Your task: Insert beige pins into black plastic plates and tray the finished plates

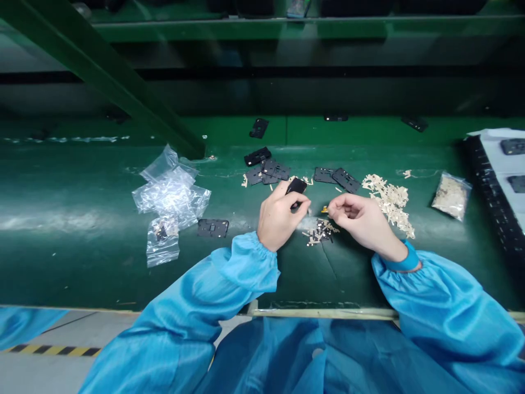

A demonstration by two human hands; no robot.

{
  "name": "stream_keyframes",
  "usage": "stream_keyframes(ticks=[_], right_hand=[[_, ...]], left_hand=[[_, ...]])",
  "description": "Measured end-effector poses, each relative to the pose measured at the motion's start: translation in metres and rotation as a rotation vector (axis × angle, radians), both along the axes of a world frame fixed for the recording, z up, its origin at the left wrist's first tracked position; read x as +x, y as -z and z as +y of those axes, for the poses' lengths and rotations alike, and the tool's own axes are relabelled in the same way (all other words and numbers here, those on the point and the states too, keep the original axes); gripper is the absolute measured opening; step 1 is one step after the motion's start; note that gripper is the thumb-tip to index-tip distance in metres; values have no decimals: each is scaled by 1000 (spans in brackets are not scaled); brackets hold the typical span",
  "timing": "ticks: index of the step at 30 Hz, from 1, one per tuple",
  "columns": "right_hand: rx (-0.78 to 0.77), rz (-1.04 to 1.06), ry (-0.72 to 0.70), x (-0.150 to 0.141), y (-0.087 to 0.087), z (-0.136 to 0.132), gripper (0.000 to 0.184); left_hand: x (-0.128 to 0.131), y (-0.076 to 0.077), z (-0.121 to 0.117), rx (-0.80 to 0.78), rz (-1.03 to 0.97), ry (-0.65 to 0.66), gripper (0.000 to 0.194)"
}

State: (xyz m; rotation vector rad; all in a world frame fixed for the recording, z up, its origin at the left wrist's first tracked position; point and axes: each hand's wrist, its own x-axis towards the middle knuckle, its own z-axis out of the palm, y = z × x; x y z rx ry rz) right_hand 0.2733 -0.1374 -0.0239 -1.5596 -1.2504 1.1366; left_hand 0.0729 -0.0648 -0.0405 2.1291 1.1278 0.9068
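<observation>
My left hand (276,220) is closed around a black rectangular plastic housing (297,186), held tilted just above the table. Thumb and fingers of my right hand (363,221) pinch a small yellow piece (324,209), too small to name exactly, a short gap to the right of the housing. Below and between the hands lies a little heap of beige and black bits (320,232). To the right of my right hand spreads a larger pile of beige strips (389,202). Two flat black housings (345,179) rest behind the hands.
Clear plastic bags (170,189) are heaped at left, near a single black housing (213,228). More black housings (275,168) are stacked behind my left hand. At right are a bag of beige pieces (451,196) and a black-edged tray (488,191). A green post (123,87) slants down at left.
</observation>
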Motion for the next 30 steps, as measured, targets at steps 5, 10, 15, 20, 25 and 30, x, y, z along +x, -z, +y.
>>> stream_keyframes(ticks=[5, 10, 15, 20, 25, 30], right_hand=[[36, -68, -41, -1, 0, -2, 10], [81, -133, -79, 0, 0, -3, 11], [314, -323, 17, -6, -1, -8, 6], [454, -525, -66, -11, 3, -12, 9], [439, -523, -56, -15, 4, -14, 11], [369, -462, 22, -17, 1, -9, 10]], left_hand=[[4, -5, -4, -206, -86, 209, 14], [6, -5, -3, -332, -139, 236, 9], [8, -2, -3, -331, -178, 179, 11], [9, 2, -4, -282, -197, 154, 10], [8, -1, -8, -251, -207, 148, 7], [9, -2, -11, -192, -190, 142, 5]])
